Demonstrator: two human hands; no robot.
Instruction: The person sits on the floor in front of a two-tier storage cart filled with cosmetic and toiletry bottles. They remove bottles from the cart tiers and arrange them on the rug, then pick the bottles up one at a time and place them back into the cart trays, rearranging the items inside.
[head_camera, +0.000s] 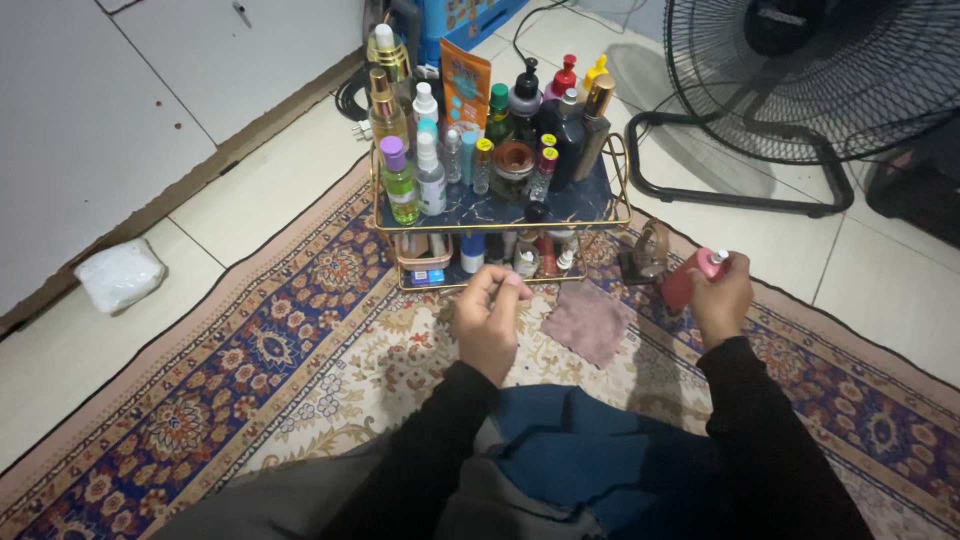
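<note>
Seated on a patterned rug (250, 360), I am facing a two-tier rack (600, 205) crowded with bottles.
My right hand (722, 297) is gripping a red bottle (690, 275) just right of the rack; my left hand (488, 318) is curling loosely, holding nothing I can see, beside a mauve cloth (588, 322).

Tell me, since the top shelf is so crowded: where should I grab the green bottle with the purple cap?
Take the green bottle by its purple cap and neck, coming from above or from the open front left corner. It stands upright at the shelf edge, with a clear spray bottle close on its right, so a side grip from there would probably knock that neighbour.
</note>
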